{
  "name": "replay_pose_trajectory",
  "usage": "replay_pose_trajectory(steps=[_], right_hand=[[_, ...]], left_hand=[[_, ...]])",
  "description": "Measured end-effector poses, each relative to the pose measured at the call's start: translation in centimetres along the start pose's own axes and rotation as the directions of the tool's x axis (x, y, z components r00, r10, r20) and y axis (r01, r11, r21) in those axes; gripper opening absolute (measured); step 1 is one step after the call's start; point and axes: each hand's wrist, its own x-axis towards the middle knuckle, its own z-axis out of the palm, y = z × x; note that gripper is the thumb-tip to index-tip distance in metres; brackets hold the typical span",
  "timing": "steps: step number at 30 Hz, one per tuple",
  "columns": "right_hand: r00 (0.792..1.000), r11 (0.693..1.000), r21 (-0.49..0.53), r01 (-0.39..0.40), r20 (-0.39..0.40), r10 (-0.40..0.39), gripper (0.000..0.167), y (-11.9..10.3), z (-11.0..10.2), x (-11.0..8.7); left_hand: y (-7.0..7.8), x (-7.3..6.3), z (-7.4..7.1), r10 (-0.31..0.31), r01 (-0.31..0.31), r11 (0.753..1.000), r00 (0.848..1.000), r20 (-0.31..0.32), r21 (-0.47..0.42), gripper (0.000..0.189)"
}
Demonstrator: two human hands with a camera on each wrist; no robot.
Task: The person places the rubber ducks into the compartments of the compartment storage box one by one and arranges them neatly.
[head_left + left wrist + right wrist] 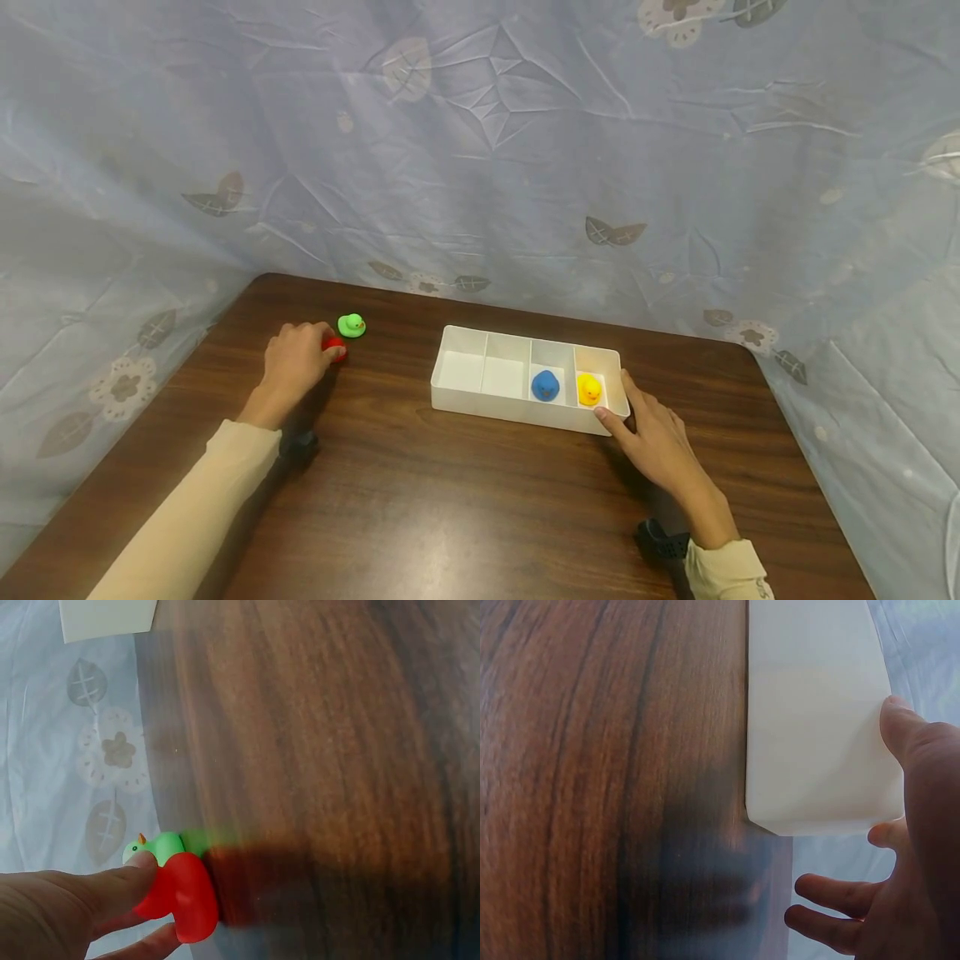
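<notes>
My left hand (298, 354) pinches a red toy duck (193, 896) between thumb and fingers at the left of the table. Just beyond it sits a green toy duck (351, 326), partly hidden behind the thumb and red duck in the left wrist view. A white divided box (483, 402) stands right of the middle. Its third compartment from the left holds a blue toy duck (545, 386); in the rightmost is a yellow toy duck (589, 389). My right hand (662, 437) grips the box's right end, thumb on the front rim, index finger against the end wall, other fingers spread.
The brown wood-grain table (420, 492) carries all of this. A pale patterned cloth (450, 167) hangs behind it and along both sides. The two left compartments of the box hold nothing.
</notes>
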Motion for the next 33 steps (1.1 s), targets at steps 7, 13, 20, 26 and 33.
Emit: replay_pose_trajectory(steps=[7,13,20,26,33], right_hand=[[1.000,1.000,0.003,-0.006,0.005,0.006,0.089,0.0,-0.1,0.0],[1.000,1.000,0.003,-0.011,0.002,0.011,0.089,0.0,-0.1,-0.1],[1.000,1.000,0.003,-0.012,0.005,0.012,0.089,0.2,0.0,-0.1],[1.000,1.000,0.003,-0.015,0.006,0.015,0.089,0.2,0.0,-0.1],[1.000,1.000,0.010,-0.012,0.014,0.012,0.089,0.0,-0.1,0.0]], left_hand=[[0.4,-0.2,-0.9,0.030,-0.030,0.999,0.999,-0.018,-0.014,0.035],[1.7,-0.3,-2.2,0.073,-0.074,0.997,0.996,-0.051,-0.014,0.035],[4.3,-0.4,-3.4,0.152,-0.153,0.988,0.986,-0.060,-0.005,0.034],[6.8,-0.6,-3.8,0.302,-0.302,0.953,0.951,-0.061,0.001,0.034],[9.4,-0.4,-4.2,0.396,-0.397,0.918,0.916,-0.067,0.005,0.035]])
